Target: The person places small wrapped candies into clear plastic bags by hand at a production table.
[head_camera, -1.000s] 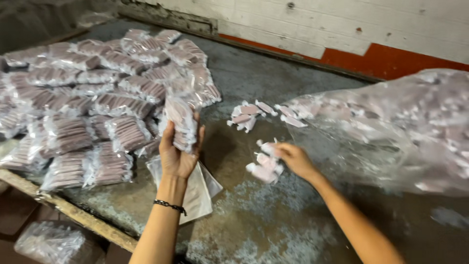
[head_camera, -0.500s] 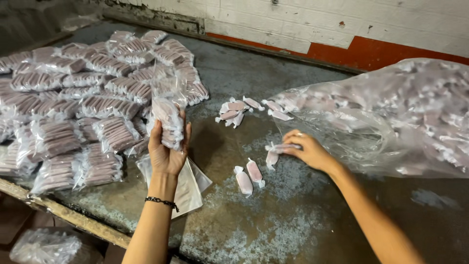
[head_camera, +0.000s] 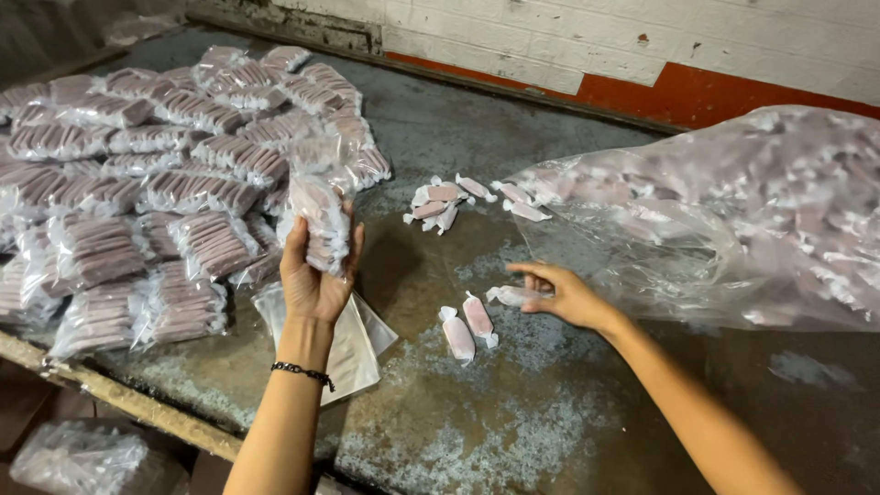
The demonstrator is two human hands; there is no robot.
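— Candy packet point(head_camera: 321, 225), half-filled and clear, stands upright in the left hand point(head_camera: 312, 280), above the tabletop point(head_camera: 513, 431) and just in front of the stack of sealed packets point(head_camera: 137, 192). See how the fingers curl round its lower part, thumb on one side? That grip is closed on the packet, not squeezing it flat.

— And under that wrist?

— A few empty flat bags point(head_camera: 344, 344) lying on the tabletop. To do this well, I'd say keep the packet's mouth up and slack so pieces slide in without catching on the film.

— What about the other side?

— Two pink wrapped candies point(head_camera: 467, 325) lie loose between the arms, close together. The right hand point(head_camera: 564, 295) is low over the tabletop with its fingers pinched on another wrapped candy point(head_camera: 509, 295); the grip looks nearly closed, holding that one piece by its end.

— More farther on?

— A small scatter of candies point(head_camera: 440, 202) near the middle, then the big clear sack point(head_camera: 733, 211) full of them on the right. My judgement: gathering several at once would be faster than singles, as long as none slips off the edge.
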